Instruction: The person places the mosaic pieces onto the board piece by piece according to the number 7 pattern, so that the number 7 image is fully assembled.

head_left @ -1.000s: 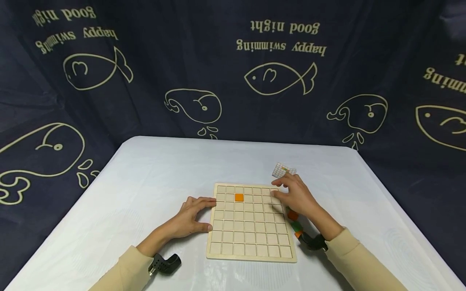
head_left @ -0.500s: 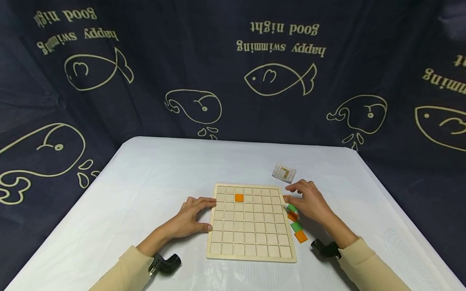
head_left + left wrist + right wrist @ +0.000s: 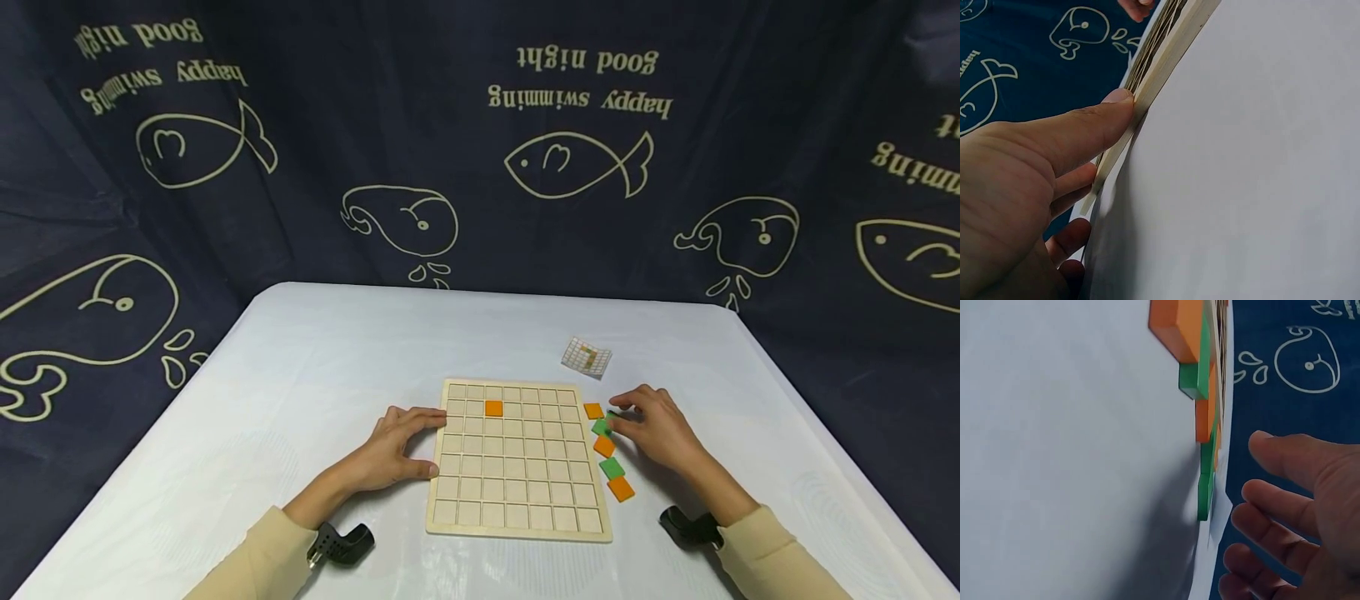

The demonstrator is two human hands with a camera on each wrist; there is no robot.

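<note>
A wooden grid board point(image 3: 517, 536) lies flat on the table. One orange tile point(image 3: 493, 408) sits in a cell of its second row from the far side. My left hand point(image 3: 393, 446) rests against the board's left edge, thumb and fingertips touching it; the left wrist view shows the thumb point(image 3: 1094, 128) on the rim. Past the board's right edge, my right hand point(image 3: 660, 425) hovers by the loose tiles, fingers apart and holding nothing. Nearest its fingertips are a green tile point(image 3: 602, 427) and another green one partly hidden under them. In the right wrist view the hand point(image 3: 1310, 512) is apart from the tiles.
Down the board's right side lie an orange tile point(image 3: 593, 411), a second orange tile point(image 3: 604, 447), a green tile point(image 3: 612, 467) and a nearer orange tile point(image 3: 621, 489). A small creased paper with a printed grid point(image 3: 587, 357) lies beyond the board. A dark curtain point(image 3: 480, 225) hangs behind the table.
My right hand has moved right and toward me, from over the board's far right corner to beside the tiles, uncovering the paper and several tiles. My left hand stays put.
</note>
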